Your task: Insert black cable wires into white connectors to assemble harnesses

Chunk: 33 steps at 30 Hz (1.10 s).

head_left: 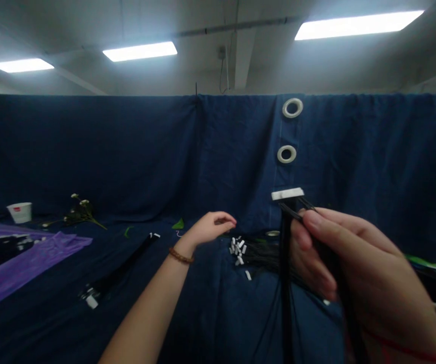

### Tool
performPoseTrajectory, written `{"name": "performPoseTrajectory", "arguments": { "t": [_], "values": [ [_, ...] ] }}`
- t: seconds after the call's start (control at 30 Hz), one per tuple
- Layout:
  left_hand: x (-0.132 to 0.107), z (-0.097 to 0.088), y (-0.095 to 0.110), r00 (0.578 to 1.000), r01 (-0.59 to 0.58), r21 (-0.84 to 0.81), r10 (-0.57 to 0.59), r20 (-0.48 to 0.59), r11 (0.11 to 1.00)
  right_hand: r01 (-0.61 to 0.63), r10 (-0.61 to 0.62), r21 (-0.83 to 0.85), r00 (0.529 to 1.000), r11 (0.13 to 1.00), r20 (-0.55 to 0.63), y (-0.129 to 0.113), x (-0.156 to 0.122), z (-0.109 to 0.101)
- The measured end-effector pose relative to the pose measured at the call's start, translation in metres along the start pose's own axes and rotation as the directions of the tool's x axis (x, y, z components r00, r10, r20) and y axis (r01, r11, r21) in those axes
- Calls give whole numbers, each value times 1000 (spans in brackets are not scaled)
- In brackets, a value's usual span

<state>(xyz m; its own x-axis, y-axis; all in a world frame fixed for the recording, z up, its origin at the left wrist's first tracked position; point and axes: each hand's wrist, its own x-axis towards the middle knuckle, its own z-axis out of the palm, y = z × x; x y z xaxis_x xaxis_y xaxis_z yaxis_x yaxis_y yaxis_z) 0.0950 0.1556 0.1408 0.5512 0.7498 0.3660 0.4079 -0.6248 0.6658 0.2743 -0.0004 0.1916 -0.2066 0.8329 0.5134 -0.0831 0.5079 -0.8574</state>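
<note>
Up close on the right, my right hand [365,263] is closed, thumb against fingers, around a black cable. A white connector [288,194] tops this wire harness, and its dark wires [286,288] hang straight down. My left hand [212,227], with a brown bracelet at the wrist, reaches forward with nothing in it. Its thumb and fingers are apart and slightly curved. Just right of and below it lies a pile of black cables [263,253] with several white connector ends [237,247]. One loose-looking white end [248,275] rests in front of the pile.
Another black cable bundle [127,268] lies left of my forearm. Farther left are a purple cloth [58,253] with black cables on it, a white cup [19,213] and flowers [83,212]. A dark blue curtain [145,151] with tape rolls [292,100] stands behind.
</note>
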Motion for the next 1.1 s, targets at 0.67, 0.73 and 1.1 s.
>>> {"name": "performPoseTrajectory", "arguments": {
  "t": [0.67, 0.73, 1.1],
  "values": [
    [10, 23, -7, 977, 43, 58, -30, -210, 997, -11, 9, -98, 1000, 995, -20, 3, 3, 12],
    [11, 23, -33, 979, 148, 94, -133, -153, 984, 28, -34, -83, 997, 996, -72, -2, -3, 8],
    [-7, 6, 29, 988, -152, -255, 156, -3, 955, -68, 80, -129, 992, 989, 93, 23, 27, -2]
  ]
}}
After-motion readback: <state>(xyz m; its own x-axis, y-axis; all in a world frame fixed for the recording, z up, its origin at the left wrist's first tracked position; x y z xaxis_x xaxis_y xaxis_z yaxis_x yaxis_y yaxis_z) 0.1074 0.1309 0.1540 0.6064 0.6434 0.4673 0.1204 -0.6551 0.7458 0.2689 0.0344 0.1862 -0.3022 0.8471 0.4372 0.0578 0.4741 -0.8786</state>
